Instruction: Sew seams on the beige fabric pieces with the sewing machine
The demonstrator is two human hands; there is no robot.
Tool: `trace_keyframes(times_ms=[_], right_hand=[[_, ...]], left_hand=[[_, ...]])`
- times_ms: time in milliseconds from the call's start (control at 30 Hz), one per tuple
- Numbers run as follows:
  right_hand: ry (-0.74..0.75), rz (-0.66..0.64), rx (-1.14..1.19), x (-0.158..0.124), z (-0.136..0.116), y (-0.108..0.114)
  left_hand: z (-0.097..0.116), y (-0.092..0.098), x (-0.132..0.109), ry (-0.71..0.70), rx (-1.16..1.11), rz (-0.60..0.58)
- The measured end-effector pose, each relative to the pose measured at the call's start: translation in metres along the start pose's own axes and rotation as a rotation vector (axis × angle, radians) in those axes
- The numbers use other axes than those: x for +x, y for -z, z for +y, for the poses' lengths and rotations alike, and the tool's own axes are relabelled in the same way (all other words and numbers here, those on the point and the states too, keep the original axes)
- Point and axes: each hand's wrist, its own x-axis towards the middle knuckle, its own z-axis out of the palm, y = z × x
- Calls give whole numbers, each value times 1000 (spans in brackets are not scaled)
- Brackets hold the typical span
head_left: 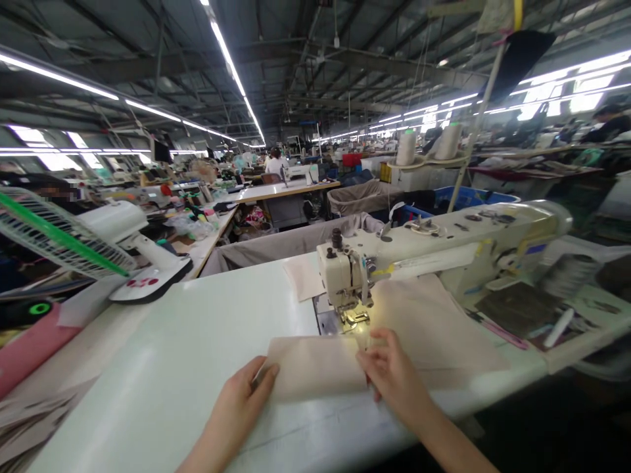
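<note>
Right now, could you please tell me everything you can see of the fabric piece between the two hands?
The fabric piece is plain pale beige, roughly rectangular, wider than deep, and looks like smooth cloth. The left hand grips its left edge, thumb on the near face; the right hand holds its right edge. It sits just in front of the sewing machine's presser foot. Whether it is folded is unclear.

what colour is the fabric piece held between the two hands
The fabric piece is pale beige; the head view shows it best.
</note>
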Motion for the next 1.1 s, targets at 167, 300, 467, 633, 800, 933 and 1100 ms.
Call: trace_keyframes(times_ms=[167, 300, 467, 633, 800, 933, 1100], right_hand=[[14, -114, -32, -11, -1, 2], [46, -118, -235, -9, -5, 3], [169, -99, -313, -7, -7, 1], [220, -93, -363, -4, -7, -2], [249, -56, -418, -1, -7, -6], [240, -63, -440, 0, -8, -7], [220, -62, -450, -2, -6, -6]], left_hand=[[2, 2, -7, -46, 58, -23], [-3, 1, -15, -47, 185, 16], [-5, -2, -17, -28, 263, 17], [-3, -3, -13, -68, 228, 15], [-4, -3, -12, -8, 291, 3], [-2, -4, -9, 29, 297, -13], [0, -5, -8, 25, 244, -1]])
